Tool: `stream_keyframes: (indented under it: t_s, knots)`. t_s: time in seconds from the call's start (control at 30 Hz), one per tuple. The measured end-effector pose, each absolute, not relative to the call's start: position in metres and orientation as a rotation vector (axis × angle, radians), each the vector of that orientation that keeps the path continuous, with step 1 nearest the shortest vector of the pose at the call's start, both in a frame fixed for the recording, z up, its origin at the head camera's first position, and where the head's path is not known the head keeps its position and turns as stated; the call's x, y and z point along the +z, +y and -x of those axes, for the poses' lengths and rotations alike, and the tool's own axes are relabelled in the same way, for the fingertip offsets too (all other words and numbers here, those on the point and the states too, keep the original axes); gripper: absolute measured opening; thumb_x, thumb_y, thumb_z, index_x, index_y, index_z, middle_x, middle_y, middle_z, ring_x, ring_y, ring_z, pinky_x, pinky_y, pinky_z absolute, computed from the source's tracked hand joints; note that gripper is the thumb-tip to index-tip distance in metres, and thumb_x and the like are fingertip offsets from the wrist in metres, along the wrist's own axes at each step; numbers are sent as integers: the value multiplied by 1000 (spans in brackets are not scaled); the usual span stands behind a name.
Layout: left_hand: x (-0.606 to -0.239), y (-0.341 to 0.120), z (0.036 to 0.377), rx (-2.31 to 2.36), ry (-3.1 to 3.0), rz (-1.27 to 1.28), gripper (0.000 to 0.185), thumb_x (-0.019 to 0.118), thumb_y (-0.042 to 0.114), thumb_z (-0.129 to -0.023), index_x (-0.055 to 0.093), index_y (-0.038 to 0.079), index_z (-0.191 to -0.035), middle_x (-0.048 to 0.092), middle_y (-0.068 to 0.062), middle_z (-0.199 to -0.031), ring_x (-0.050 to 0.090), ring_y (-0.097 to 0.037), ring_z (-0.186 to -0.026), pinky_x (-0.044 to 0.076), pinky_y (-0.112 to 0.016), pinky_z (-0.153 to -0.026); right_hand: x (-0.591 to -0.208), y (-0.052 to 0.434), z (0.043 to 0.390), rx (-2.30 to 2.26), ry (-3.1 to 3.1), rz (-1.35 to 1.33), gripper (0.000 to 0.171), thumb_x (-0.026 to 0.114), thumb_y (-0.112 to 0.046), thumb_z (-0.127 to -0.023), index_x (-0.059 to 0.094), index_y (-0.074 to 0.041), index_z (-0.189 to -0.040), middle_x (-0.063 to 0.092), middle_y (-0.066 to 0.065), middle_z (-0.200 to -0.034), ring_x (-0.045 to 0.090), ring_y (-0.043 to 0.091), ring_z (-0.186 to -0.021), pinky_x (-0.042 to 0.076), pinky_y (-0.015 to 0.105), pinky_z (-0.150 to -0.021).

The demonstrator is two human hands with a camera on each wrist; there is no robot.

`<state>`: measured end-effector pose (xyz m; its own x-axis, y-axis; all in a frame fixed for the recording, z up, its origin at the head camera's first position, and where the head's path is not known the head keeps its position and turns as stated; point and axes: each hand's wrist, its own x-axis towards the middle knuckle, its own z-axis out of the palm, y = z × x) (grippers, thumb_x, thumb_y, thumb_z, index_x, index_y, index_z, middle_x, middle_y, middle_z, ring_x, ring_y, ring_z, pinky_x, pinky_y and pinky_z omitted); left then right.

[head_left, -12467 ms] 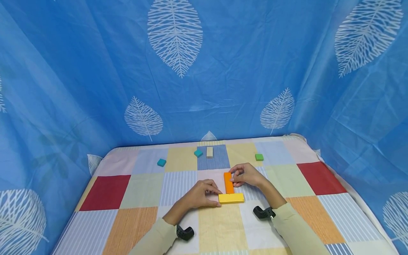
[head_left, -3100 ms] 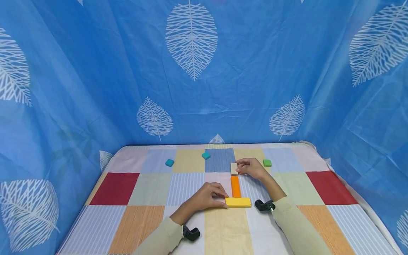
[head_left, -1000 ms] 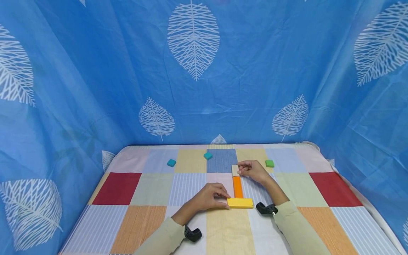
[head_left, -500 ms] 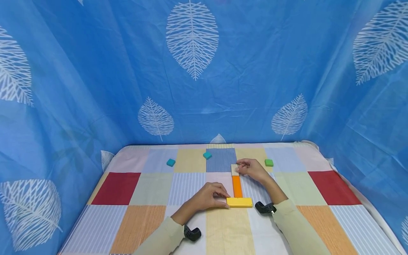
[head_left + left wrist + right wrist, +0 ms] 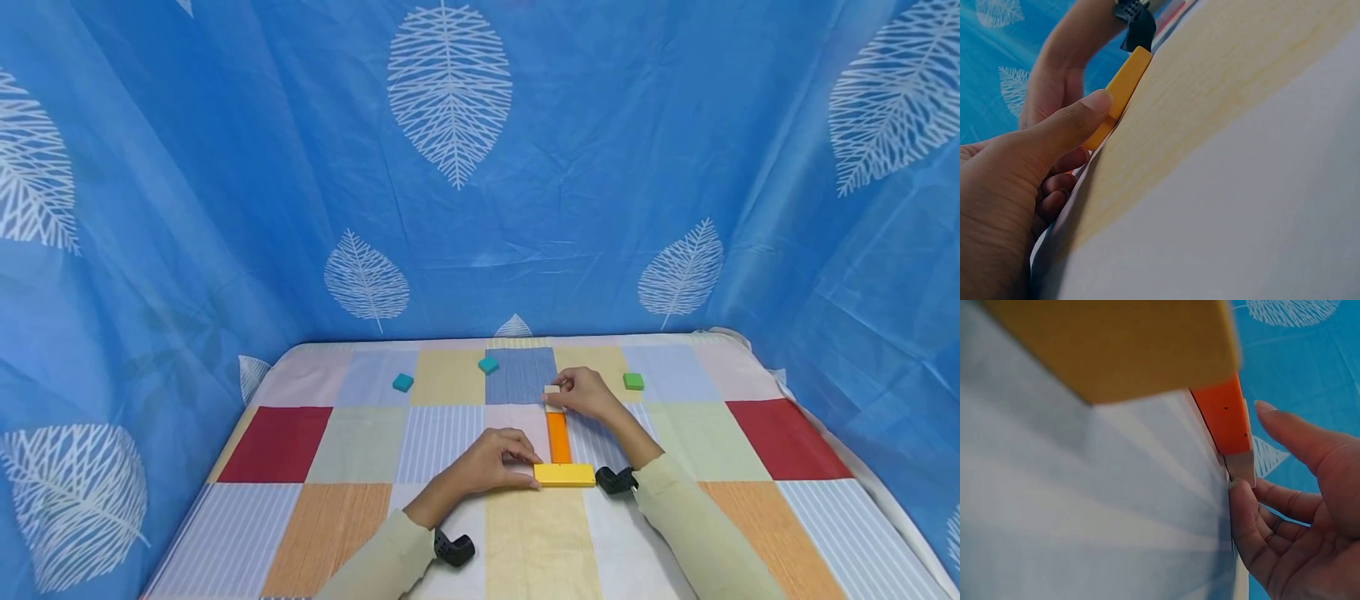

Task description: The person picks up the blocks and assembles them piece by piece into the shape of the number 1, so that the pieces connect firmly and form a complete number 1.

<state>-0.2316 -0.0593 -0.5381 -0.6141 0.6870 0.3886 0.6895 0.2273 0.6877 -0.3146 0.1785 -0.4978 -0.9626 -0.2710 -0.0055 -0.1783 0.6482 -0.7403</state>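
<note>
Fingers point(image 5: 557, 403) of my right hand point(image 5: 583, 395) pinch the beige block point(image 5: 552, 390) flush against the orange block point(image 5: 558, 437), left hand point(image 5: 491, 462) pinching the yellow block point(image 5: 564, 475) to steady it

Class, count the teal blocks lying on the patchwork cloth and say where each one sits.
2. One teal block lies far left on a pale square; the other teal block sits at the blue striped patch's left edge. Both are beyond the left hand. More could hide under the hands.

bright even light, blurred wrist close-ups
</note>
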Motion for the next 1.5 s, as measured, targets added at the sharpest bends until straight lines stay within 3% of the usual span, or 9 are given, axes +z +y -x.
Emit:
stream_keyframes:
  t_s: [0.47,0.6,0.77,0.97,1.5]
  knots:
    - [-539,-59,232,-1372,-2457,1378,29,90,23,-79,81,10,-103,72,6,-96,61,0,-87,54,-18,-80,-496,178,316,-1154,2766,397,42,85,-24,-83,70,5,-109,60,6,-74,50,17,-64,44,29,-58]
    - [-539,-59,232,-1365,-2458,1371,29,90,24,-78,81,11,-103,71,7,-95,61,1,-87,54,-18,-79,-498,182,317,-1206,2712,406,43,78,-26,-90,68,6,-117,65,8,-80,58,17,-65,49,29,-61]
    - [-540,-58,232,-1366,-2450,1379,29,90,23,-78,81,10,-103,72,6,-95,61,1,-87,54,-17,-78,-504,193,318,-1364,2573,408,37,69,-15,-98,65,8,-125,71,13,-90,67,18,-72,58,31,-68]
    - [-541,-59,232,-1364,-2465,1363,30,90,23,-77,81,11,-103,71,7,-95,61,1,-87,53,-17,-79,-507,198,316,-1433,2538,415,33,71,-8,-94,66,8,-123,71,11,-89,68,18,-74,59,32,-71]
    - [-541,-57,232,-1401,-2493,1342,30,90,23,-77,81,10,-103,71,7,-95,61,1,-88,54,-18,-81,-508,199,314,-1405,2580,432,32,73,-8,-93,68,7,-121,67,10,-89,65,18,-75,58,33,-73]
